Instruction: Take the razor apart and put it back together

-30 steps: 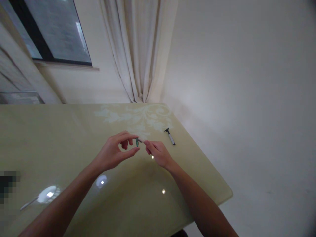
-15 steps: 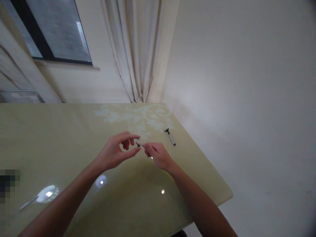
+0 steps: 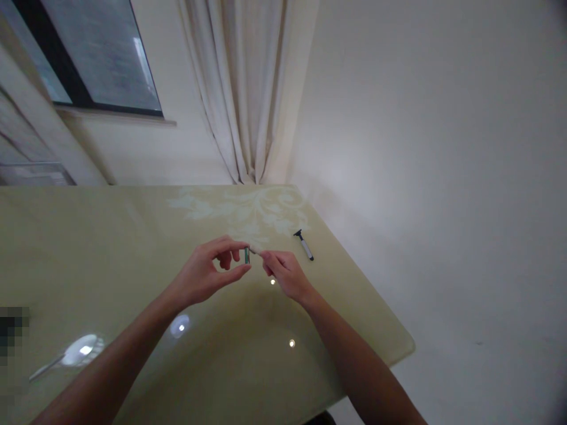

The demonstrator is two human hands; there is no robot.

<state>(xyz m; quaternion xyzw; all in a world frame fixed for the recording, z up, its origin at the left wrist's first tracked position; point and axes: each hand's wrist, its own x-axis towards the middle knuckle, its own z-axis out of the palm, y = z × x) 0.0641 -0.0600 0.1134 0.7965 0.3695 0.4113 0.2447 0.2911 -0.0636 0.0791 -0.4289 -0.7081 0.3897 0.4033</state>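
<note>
In the head view, my left hand [image 3: 217, 265] is above the table, with thumb and forefinger pinching a small, narrow razor cartridge [image 3: 247, 255] by its two ends. It is held upright and shows a green face with a light edge. My right hand [image 3: 286, 271] is closed around a thin pale stick-like thing [image 3: 255, 250], whose kind I cannot make out. Its tip reaches the upper right side of the cartridge; whether it touches is too small to tell. Just beyond my right hand, a razor handle [image 3: 305, 246], grey with black ends, lies on the table.
The glossy pale-green table [image 3: 212, 366] has a white leaf pattern at its far corner and bright light reflections. Its right edge runs close to the white wall [image 3: 420, 177]. Behind it hangs a beige curtain [image 3: 243, 88] beside a window [image 3: 106, 53]. A blurred dark patch is at the left.
The pale thing in my right hand has moved from across the cartridge to its upper right. The cartridge's green face now shows more; my left hand keeps its pinch.
</note>
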